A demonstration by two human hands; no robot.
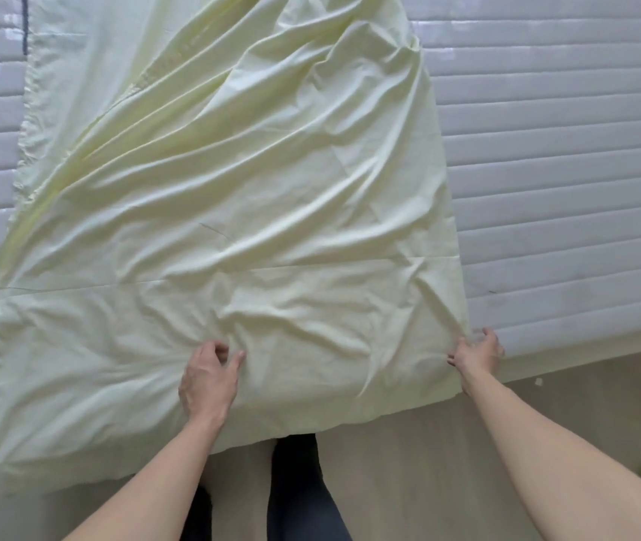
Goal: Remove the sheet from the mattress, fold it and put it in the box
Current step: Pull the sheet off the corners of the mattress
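The sheet (233, 212) lies off its fitting, folded lengthwise and creased, across the bare mattress (565, 169), its near end hanging over the edge. The left hand (209, 378) rests on the cloth with fingers curled, bunching a little of it. The right hand (477, 353) pinches the sheet's right edge. Risks: an uneven pull skews the fold; the overhang could drag the sheet onto the floor (428, 443). No box is in view.
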